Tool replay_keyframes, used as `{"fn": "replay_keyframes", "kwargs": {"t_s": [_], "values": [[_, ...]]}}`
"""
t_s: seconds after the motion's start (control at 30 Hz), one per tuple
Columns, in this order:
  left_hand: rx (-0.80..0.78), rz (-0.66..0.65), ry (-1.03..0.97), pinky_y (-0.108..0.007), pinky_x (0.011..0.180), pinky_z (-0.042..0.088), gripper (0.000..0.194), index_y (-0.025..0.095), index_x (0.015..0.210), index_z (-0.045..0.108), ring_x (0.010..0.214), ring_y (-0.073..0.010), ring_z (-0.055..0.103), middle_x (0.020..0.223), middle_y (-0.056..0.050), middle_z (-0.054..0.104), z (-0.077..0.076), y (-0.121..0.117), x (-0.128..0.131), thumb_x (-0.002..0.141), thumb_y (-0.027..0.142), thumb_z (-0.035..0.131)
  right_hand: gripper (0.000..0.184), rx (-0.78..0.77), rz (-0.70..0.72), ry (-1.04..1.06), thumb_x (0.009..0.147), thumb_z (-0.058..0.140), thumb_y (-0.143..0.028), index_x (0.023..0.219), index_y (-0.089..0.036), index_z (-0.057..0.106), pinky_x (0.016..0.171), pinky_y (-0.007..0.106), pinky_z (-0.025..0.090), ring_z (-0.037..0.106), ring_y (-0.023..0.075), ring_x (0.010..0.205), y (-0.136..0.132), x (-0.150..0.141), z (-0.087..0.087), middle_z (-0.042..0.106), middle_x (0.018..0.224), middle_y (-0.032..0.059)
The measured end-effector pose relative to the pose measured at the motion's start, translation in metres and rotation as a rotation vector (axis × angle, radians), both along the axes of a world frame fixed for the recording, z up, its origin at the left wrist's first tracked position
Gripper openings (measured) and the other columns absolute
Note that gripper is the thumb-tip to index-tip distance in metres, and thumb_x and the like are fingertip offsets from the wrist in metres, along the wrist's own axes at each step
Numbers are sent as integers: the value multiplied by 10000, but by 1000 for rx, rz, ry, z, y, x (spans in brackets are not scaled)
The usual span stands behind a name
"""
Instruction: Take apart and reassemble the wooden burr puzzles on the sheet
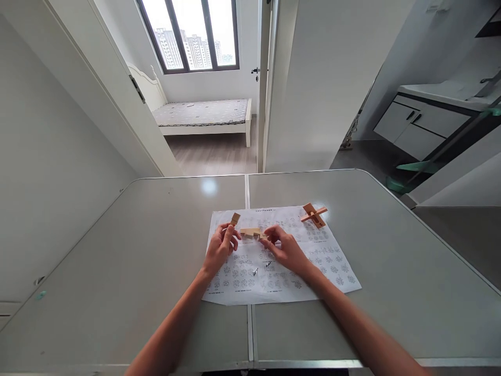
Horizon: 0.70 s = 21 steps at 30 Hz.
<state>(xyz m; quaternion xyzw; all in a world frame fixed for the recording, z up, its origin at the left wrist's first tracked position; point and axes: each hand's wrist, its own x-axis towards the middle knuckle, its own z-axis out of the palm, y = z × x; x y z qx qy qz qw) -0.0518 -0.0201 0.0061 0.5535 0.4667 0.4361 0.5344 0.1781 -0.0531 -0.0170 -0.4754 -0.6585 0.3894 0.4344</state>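
Observation:
My left hand (221, 245) is closed on a small wooden block (235, 219), pinched between thumb and fingers and tilted upward. Between the hands lies a notched light wooden piece (250, 231) on a printed paper sheet (282, 300). The thumb and fingers of my right hand (285, 249) grip the right end of a wooden puzzle piece (262, 236), which overlaps or touches the notched one; I cannot tell which. Off to the right, crossed wooden pieces (313, 215) stand joined on the sheet's upper right corner.
The sheet, covered in small line drawings, lies across the seam (249, 334) of a grey folding table (129, 271) with a metal edge. Beyond the table are a doorway, a bed (207, 112) by a window, and a white cabinet (420, 122) at right.

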Motion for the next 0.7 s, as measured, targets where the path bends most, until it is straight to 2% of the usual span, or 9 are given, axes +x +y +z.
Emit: {"fn": "replay_keyframes", "kwargs": {"t_s": [0.13, 0.3, 0.43, 0.6, 0.7], "values": [[-54, -87, -86, -200, 442, 389, 481, 158, 1220, 540, 569, -88, 552, 961, -63, 684, 6, -7, 6, 972, 567, 594, 282, -55, 42, 273, 1012, 622, -500, 1128, -249, 567, 701, 340, 494, 637, 182, 707, -2, -5, 10, 748, 936, 46], [-45, -256, -56, -215, 458, 452, 527, 164, 1369, 493, 582, -104, 629, 1108, -135, 728, 16, -20, 15, 1005, 536, 574, 367, -129, 97, 449, 997, 613, -568, 1148, -233, 624, 600, 299, 428, 529, 147, 619, -3, -6, 19, 716, 876, 33], [-56, -351, 10, -203, 453, 455, 614, 209, 1480, 405, 546, -104, 657, 1059, -115, 749, 14, -27, 18, 992, 519, 612, 399, -160, 127, 457, 981, 620, -598, 1100, -221, 673, 575, 292, 410, 474, 122, 562, -4, -5, 19, 670, 815, 9], [-84, -374, 25, -185, 430, 448, 834, 275, 1623, 141, 494, -114, 665, 882, -31, 738, 6, -30, 20, 987, 499, 631, 415, -188, 224, 441, 980, 612, -620, 1106, -226, 646, 554, 279, 390, 475, 129, 548, -4, -6, 15, 605, 682, -34], [-73, -365, 29, -185, 442, 452, 812, 275, 1589, 175, 501, -119, 667, 833, -6, 723, 5, -31, 21, 973, 500, 654, 395, -178, 216, 441, 1000, 588, -606, 1133, -237, 631, 554, 273, 385, 467, 127, 545, -5, -8, 16, 582, 649, -51]]}}
